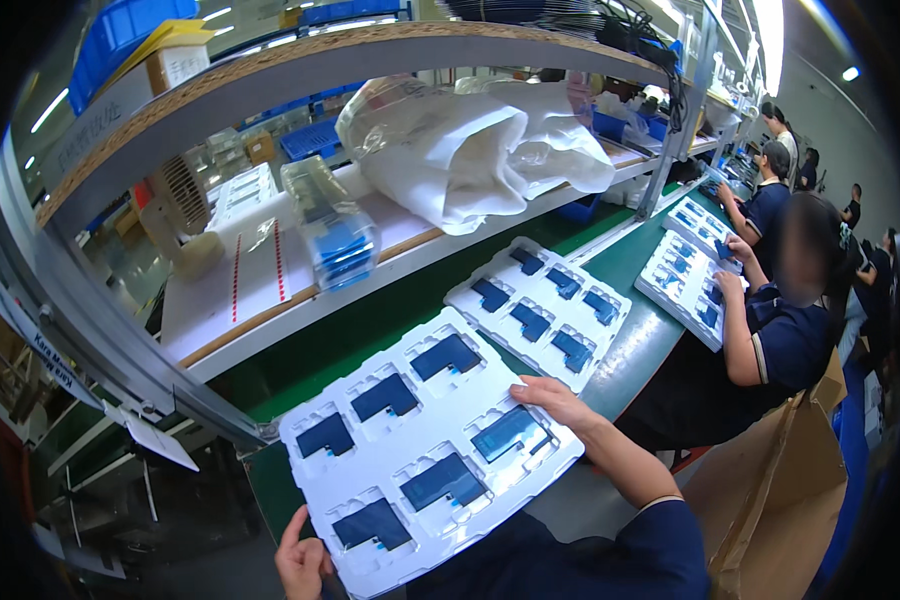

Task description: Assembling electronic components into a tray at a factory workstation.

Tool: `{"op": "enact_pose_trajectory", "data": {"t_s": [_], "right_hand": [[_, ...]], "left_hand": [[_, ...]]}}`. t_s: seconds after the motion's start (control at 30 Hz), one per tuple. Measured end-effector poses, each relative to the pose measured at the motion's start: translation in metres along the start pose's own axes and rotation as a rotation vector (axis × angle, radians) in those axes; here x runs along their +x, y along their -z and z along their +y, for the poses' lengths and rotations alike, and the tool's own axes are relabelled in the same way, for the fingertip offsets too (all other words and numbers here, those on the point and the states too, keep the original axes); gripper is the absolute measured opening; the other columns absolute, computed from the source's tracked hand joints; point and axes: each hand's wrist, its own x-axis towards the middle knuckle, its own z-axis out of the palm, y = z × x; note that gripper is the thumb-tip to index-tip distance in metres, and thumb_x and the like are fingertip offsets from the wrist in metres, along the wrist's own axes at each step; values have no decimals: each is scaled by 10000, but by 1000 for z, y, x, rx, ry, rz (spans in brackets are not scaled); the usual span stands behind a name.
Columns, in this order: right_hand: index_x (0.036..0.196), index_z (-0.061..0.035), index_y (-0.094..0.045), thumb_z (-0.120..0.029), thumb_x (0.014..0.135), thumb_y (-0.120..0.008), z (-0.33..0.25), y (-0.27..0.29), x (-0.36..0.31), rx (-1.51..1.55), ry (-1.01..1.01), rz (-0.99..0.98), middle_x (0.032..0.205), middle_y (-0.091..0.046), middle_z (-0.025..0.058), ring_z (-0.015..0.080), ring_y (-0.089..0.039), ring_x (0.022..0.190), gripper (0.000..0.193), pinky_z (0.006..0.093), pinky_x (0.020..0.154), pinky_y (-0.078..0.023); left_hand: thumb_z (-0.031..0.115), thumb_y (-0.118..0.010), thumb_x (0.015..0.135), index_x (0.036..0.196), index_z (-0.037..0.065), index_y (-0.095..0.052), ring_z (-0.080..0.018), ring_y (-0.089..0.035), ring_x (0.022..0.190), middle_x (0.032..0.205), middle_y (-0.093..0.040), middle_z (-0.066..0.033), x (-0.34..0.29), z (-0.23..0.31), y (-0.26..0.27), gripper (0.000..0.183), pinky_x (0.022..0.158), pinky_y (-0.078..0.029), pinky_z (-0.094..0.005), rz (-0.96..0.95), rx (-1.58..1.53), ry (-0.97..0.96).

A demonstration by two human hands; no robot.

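A white moulded plastic tray [436, 409] lies tilted in front of me, held between both hands. Its recesses carry several flat, dark L-shaped parts [383, 397] with small tabs, one of them a shinier blue part [511, 434]. My left hand [302, 560] grips the tray's near left corner, its index finger lying along the edge. On the far right side, my right hand [555, 402] clasps the rim, fingertips over the top and the rest of the grip hidden below. Just beyond stands a second white tray [515, 283] of similar dark parts on the green bench.
A shelf [410, 225] above the bench holds white plastic bags [460, 150] and a clear bag with blue contents [335, 235]. To the right, a co-worker [785, 310] handles parts at another tray [682, 275]. A cardboard box [785, 490] stands at lower right.
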Motion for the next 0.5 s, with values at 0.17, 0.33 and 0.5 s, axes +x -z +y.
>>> {"op": "enact_pose_trajectory", "data": {"t_s": [0.17,0.33,0.5], "right_hand": [[1207,31,-567,-201,947,-582,-3,30,11,63,148,113,1054,-667,78,127,-653,890,349,246,770,-531],[1161,39,-586,-218,952,-565,-19,72,2,95,360,315,1053,-665,98,140,-656,879,332,253,764,-526],[1237,47,-504,-187,978,-508,-21,111,6,188,480,394,1080,-651,121,187,-667,879,349,324,805,-555]], "left_hand": [[120,-565,959,937,-7,-614,-60,-453,553,644,-520,11,13,-13,16,138,509,-344,-200,15,166,-120],[84,-581,938,892,-25,-640,-121,-512,563,696,-588,-42,33,-8,11,132,525,-399,-257,-127,393,-260],[88,-571,928,635,2,-499,-76,-498,514,590,-555,-35,56,21,-32,314,482,-370,-222,-228,514,-398]]}}
